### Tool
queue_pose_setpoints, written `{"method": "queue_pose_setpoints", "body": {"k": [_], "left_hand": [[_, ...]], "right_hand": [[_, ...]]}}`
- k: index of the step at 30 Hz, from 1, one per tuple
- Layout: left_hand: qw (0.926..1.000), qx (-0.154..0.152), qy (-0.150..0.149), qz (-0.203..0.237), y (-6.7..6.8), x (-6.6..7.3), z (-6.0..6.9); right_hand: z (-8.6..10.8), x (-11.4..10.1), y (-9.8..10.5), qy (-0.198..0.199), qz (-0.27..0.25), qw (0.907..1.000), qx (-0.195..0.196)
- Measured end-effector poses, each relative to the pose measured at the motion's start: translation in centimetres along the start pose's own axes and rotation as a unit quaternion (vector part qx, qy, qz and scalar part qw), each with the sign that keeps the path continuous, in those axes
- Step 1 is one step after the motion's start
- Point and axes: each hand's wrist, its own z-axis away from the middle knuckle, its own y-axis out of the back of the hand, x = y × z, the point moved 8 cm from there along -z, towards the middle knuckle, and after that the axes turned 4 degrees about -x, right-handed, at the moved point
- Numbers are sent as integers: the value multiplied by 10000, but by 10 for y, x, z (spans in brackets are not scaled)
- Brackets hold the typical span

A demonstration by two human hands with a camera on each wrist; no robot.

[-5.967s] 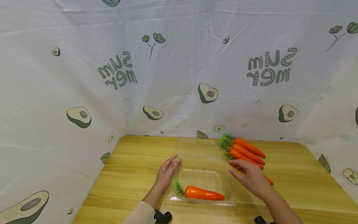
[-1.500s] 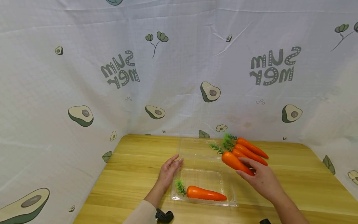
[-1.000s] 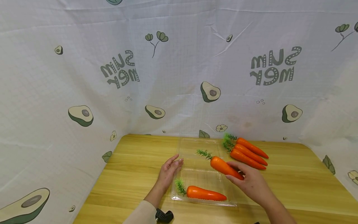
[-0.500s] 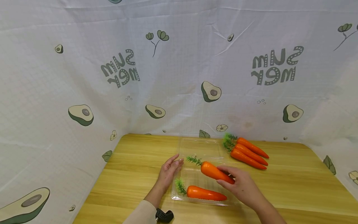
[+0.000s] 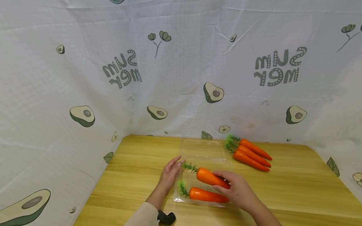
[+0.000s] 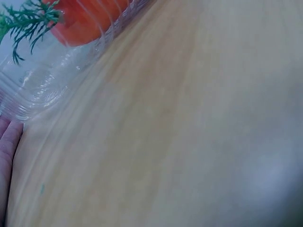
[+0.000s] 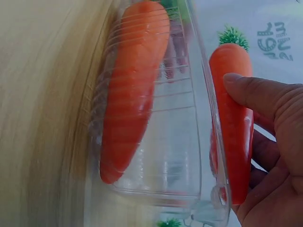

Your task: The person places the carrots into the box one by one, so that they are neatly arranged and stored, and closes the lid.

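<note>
A carrot with green leaves (image 5: 205, 176) is gripped by my right hand (image 5: 238, 191), thumb on the near side, over the back part of a clear plastic box (image 5: 181, 199). In the right wrist view that carrot (image 7: 232, 118) shows above the box rim. Another carrot (image 5: 206, 195) lies along the box's front wall, leaves to the left; the right wrist view shows it (image 7: 132, 90) through the plastic. My left hand (image 5: 168, 175) rests at the box's left side with fingers relaxed; the left wrist view catches only part of its fingers (image 6: 7, 146) by the box corner.
Three carrots (image 5: 250, 160) lie side by side at the back right of the wooden table (image 5: 297, 179). The box's clear lid (image 5: 202, 149) lies folded back behind it. A black device (image 5: 166, 218) is at my left wrist. A printed cloth (image 5: 175, 69) hangs behind the table.
My right hand has carried the carrot from beside the pile at the right, leftward and nearer, to over the box. The left hand has stayed at the box's side.
</note>
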Motion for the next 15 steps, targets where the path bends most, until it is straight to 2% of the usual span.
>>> {"method": "queue_pose_setpoints", "body": {"k": [8, 15], "left_hand": [[9993, 90, 76, -358, 1, 1, 1], [9987, 127, 156, -474, 1, 0, 2]], "right_hand": [[-2, -2, -8, 280, -23, 9995, -111], [-5, -3, -15, 483, 95, 9986, -180]]}}
